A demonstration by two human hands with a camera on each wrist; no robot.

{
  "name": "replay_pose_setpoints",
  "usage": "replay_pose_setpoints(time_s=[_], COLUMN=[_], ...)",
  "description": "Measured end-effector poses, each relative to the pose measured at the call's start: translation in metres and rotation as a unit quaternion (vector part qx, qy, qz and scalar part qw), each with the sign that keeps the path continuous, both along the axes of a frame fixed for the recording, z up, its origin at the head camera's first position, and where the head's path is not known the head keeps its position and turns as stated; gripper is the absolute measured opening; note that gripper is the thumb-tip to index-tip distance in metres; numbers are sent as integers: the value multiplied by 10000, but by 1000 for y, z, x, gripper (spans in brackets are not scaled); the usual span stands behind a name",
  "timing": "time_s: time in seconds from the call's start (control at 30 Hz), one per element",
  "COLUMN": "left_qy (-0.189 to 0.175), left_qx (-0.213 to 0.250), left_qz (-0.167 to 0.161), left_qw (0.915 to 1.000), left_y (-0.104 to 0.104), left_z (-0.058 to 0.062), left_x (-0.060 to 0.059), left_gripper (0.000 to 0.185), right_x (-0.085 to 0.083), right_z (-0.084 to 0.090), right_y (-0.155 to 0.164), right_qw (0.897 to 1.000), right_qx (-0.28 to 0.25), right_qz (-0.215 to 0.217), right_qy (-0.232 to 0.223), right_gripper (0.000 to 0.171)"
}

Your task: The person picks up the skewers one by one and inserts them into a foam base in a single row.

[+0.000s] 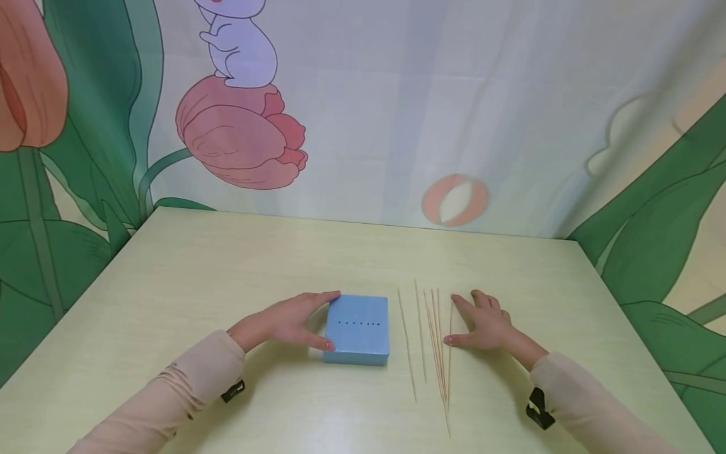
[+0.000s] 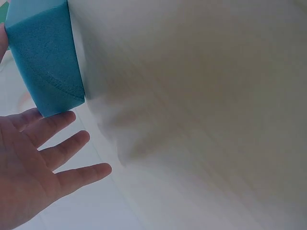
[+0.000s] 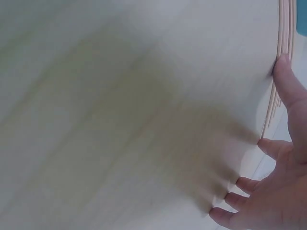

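Lying near the middle of the pale table (image 1: 187,271), slightly toward six o'clock: a blue foam block (image 1: 357,329) with a short row of small dark holes running across its top. Bracing that block from nine o'clock, the left hand (image 1: 286,320), fingers straight and a little spread, index fingertip touching the block's far left corner, thumb tip pressing at its near left corner, palm standing just off the side face. Showing the same in the left wrist view: the left hand (image 2: 33,163) with fingers fanned apart, the uppermost finger meeting the lower edge of the foam block (image 2: 45,57), nothing curled round it. Lying at three o'clock of the block, just beside it: a loose set of thin wooden sticks (image 1: 432,337), running roughly from twelve to six o'clock, some bunched together, two lying apart on the block's side. Resting flat on the table at three o'clock of the sticks, the right hand (image 1: 483,325), fingers relaxed and spread, index finger and thumb reaching to the nearest stick. Appearing in the blurred right wrist view: the right hand (image 3: 283,191) with the thumb tip touching the sticks (image 3: 284,38), the other fingers slightly bent on the tabletop, gripping nothing. Hanging behind the table at twelve o'clock: a printed backdrop (image 1: 397,94) with tulips and leaves.
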State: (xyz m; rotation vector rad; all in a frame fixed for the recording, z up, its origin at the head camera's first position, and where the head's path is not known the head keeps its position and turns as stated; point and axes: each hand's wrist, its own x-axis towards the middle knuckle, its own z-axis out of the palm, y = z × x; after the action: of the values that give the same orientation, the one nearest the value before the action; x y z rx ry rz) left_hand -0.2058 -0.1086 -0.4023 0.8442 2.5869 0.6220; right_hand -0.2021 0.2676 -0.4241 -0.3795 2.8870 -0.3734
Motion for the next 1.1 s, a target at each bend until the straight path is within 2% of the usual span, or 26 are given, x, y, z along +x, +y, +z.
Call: replay_pose_setpoints(time_s=[0.27, 0.43, 0.7, 0.83, 0.9, 0.97, 1.03, 1.1], left_qy=[-65, -22, -45, -97, -119, -135, -148, -160], left_qx=[76, 146, 188, 276, 318, 331, 325, 326], left_qz=[71, 51, 84, 60, 43, 55, 84, 110], left_qw=[9999, 9999, 9998, 9996, 9994, 9993, 9993, 9993], left_y=[0, -1, -1, -1, -1, -1, -1, 0], left_z=[0, 0, -1, -1, -1, -2, -2, -2], left_x=[-1, -1, 0, 0, 0, 0, 0, 0], left_gripper=[96, 96, 95, 95, 95, 96, 96, 97], right_x=[-1, -2, 4, 4, 3, 2, 1, 1], right_z=[2, 4, 13, 15, 15, 15, 16, 16], right_y=[-5, -6, -8, -7, -5, -4, -2, -2], right_qw=[9992, 9978, 9912, 9864, 9803, 9695, 9542, 9334], right_qx=[-356, -595, -1240, -1606, -1944, -2406, -2924, -3487], right_qz=[-102, -180, -360, -323, -340, -375, -424, -506], right_qy=[145, 211, 291, 145, -34, -269, -474, -673], right_gripper=[88, 91, 92, 92, 92, 91, 89, 87])
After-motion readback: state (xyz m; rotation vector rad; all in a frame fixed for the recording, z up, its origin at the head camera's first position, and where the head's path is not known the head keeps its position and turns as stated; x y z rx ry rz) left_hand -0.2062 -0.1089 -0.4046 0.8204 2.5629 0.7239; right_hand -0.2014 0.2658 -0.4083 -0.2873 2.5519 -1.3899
